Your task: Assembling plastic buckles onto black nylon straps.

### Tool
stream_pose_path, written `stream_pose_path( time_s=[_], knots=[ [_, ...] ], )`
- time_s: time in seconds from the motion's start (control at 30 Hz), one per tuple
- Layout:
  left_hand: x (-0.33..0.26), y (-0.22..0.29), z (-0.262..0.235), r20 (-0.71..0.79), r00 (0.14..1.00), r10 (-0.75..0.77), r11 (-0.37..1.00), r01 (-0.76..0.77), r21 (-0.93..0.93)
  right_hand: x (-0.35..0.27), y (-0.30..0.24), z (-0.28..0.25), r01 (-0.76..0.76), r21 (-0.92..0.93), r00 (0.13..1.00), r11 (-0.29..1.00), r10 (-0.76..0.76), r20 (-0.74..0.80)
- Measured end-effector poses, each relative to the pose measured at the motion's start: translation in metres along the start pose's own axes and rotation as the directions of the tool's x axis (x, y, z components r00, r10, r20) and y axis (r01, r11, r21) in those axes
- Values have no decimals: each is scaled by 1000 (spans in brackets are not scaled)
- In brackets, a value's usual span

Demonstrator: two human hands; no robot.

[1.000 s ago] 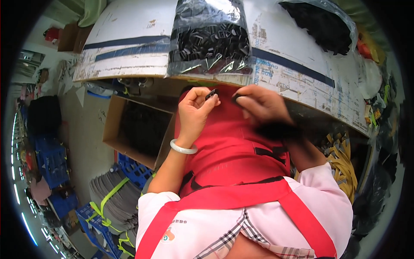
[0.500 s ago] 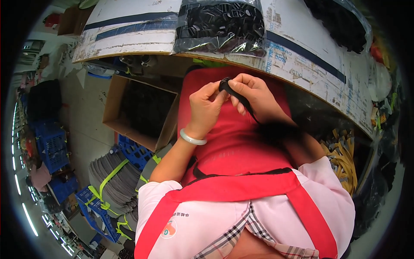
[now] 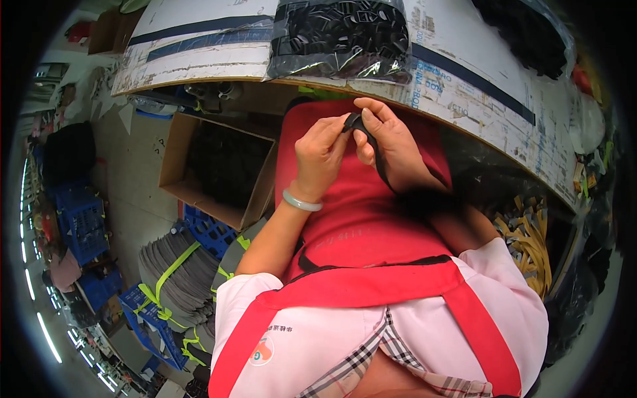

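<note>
Over my lap, the fingertips of my left hand [image 3: 320, 154] are pinched on the upper end of a black strap [image 3: 378, 156]. A small dark piece at that end is partly covered by the fingers; I cannot make out its exact shape. My right hand [image 3: 397, 147] holds the strap between thumb and curled fingers, its forefinger lifted away. From there the strap runs down past the palm toward the right wrist, where a blurred black mass [image 3: 428, 204] hides part of my forearm. Beneath both hands lies my red apron [image 3: 352, 219].
A clear bag of black plastic buckles [image 3: 340, 40] sits on the white worktable [image 3: 212, 56] ahead. At left are an open cardboard box [image 3: 171, 156] with dark contents, bundled grey strips [image 3: 176, 275] and a blue crate [image 3: 149, 325]. Yellowish straps [image 3: 527, 249] lie at right.
My right forefinger has lifted and the right hand has opened somewhat around the strap. The left fingertips have shifted slightly up and right, still pinching the strap's end.
</note>
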State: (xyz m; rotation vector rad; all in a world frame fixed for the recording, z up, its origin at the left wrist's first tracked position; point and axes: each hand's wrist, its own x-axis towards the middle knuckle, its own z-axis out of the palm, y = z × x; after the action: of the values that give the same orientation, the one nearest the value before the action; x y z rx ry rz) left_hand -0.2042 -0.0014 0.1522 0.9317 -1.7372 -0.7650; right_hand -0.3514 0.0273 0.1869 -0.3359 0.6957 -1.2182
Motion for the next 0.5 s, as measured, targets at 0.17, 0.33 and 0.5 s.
stream_pose_path(
  time_s=[0.17, 0.33, 0.5],
  knots=[
    [-10, -7, 2, 50, 999, 0, 998, -3, 63, 6, 1, -11, -22, -182, 999, 983, 26, 19],
    [-1, 2, -20, 471, 691, -548, 316, 693, -648, 0, -15, -11, 58, -523, 998, 850, -54, 22],
    [-4, -1, -5, 407, 685, -605, 293, 666, -686, -3, -3, -20, 450, -842, 856, 298, -412, 312]
  ],
)
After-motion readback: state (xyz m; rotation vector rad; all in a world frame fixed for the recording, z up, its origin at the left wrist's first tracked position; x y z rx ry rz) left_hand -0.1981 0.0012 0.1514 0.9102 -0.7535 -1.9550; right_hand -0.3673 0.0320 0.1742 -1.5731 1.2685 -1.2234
